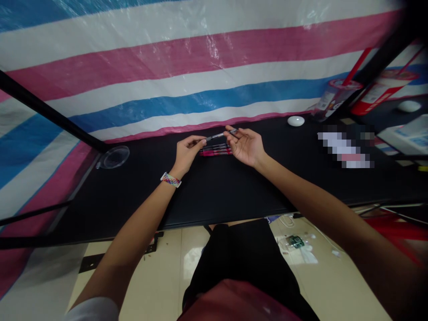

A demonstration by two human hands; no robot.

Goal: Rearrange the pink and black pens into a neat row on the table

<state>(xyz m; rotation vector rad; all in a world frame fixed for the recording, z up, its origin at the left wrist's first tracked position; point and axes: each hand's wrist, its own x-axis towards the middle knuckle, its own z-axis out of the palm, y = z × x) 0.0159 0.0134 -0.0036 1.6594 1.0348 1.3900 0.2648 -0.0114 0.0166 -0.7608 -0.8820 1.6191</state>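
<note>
A slim pen (216,136) with a clear barrel is held up between my two hands, just above the black table. My left hand (187,152) pinches its left end between thumb and fingers; a colourful woven band is on that wrist. At the pen's right end, the fingertips of my right hand (246,146) close on it, palm turned partly up. Below the held pen several more pens (216,151) lie side by side on the table, some with red or pink parts. My right hand partly hides their right ends.
On the black table (234,191), a round clear lid (114,157) lies at the left and a white oval object (296,121) at the back right. Two cups with red straws, including a clear cup (337,100), stand farther right. Striped sheeting (187,53) hangs behind.
</note>
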